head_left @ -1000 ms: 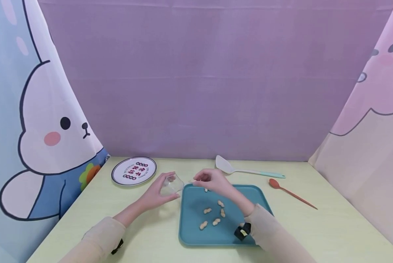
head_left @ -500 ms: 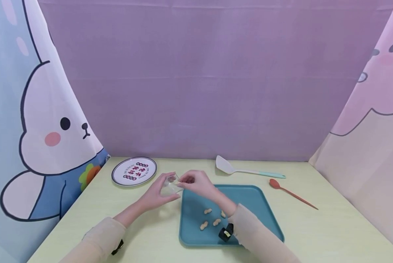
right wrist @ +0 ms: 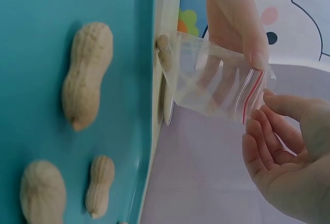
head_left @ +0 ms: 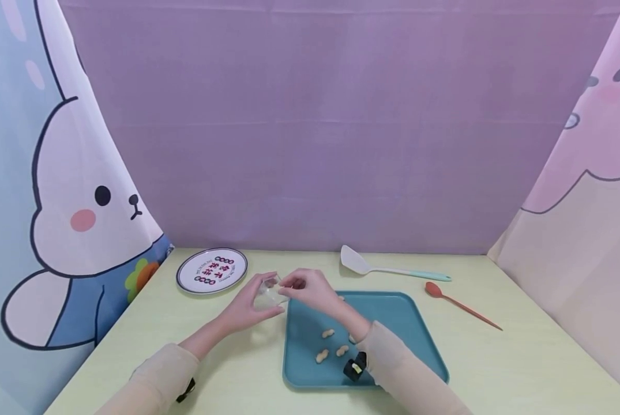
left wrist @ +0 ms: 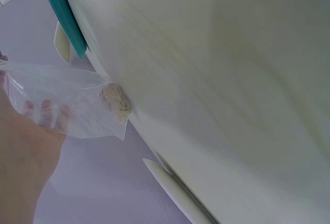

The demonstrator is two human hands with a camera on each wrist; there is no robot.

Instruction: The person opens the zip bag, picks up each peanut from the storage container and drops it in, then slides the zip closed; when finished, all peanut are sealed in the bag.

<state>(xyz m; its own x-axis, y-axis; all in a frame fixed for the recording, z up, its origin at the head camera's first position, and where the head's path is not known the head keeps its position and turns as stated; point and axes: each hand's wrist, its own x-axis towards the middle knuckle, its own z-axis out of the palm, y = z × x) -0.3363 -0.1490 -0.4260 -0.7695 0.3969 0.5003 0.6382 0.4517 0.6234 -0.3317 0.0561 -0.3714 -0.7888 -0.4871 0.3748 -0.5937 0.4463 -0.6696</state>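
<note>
My left hand (head_left: 246,304) holds a clear zip bag (head_left: 269,297) above the table, left of the tray; fingers show through the plastic. In the left wrist view several peanuts (left wrist: 116,100) lie bunched at the bottom of the bag. At the mouth of the bag, by the red zip line, my right hand (head_left: 314,289) has its thumb and forefinger on either side of the plastic edge. No peanut shows clearly between these fingertips. Several loose peanuts (right wrist: 87,74) lie on the teal tray (head_left: 393,314) under the right forearm, which hides part of it.
A white plate (head_left: 212,271) with red lettering lies at the back left. Behind the tray is a white turner (head_left: 354,262) with a mint handle. An orange spoon (head_left: 432,290) rests right of the tray. A purple curtain (head_left: 310,144) hangs at the table's back edge.
My right hand has moved left from above the tray's back edge, carrying a peanut to the bag's mouth, and stays there over the last half second. The left hand keeps its place.
</note>
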